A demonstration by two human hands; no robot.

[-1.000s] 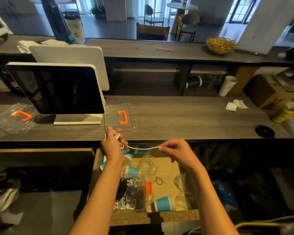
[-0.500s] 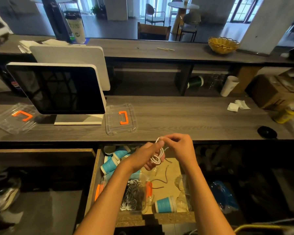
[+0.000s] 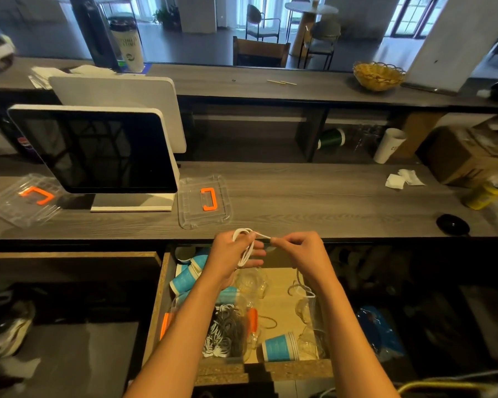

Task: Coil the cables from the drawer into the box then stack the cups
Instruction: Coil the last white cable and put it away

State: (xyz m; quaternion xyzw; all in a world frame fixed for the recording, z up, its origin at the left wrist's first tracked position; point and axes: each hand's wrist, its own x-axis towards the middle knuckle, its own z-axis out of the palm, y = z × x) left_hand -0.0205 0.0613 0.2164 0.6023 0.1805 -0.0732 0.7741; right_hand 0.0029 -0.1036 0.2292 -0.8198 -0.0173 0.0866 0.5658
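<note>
Over the open drawer [image 3: 157, 300], my left hand [image 3: 230, 255] holds a white cable [image 3: 246, 248] wound in loops around its fingers. My right hand [image 3: 298, 248] pinches the cable's free end just to the right of the loops. Below, a clear plastic box [image 3: 243, 320] with orange latches sits in the drawer and holds black and white coiled cables [image 3: 226, 334]. Blue paper cups lie on their sides: several at the drawer's back left [image 3: 186, 278] and one at the front [image 3: 279, 346]. A thin dark cable [image 3: 295, 285] lies on the drawer floor.
A clear lid with an orange handle [image 3: 204, 200] lies on the grey counter [image 3: 314, 196], beside a monitor [image 3: 98, 150]. A second clear lid [image 3: 23, 198] lies at far left. Clear plastic cups [image 3: 308, 328] lie in the drawer's right part. A black round object [image 3: 452, 224] sits at right.
The white cable, stretched between my hands a second ago, is now wound into loops on my left hand. Both hands have come together and shifted right over the drawer.
</note>
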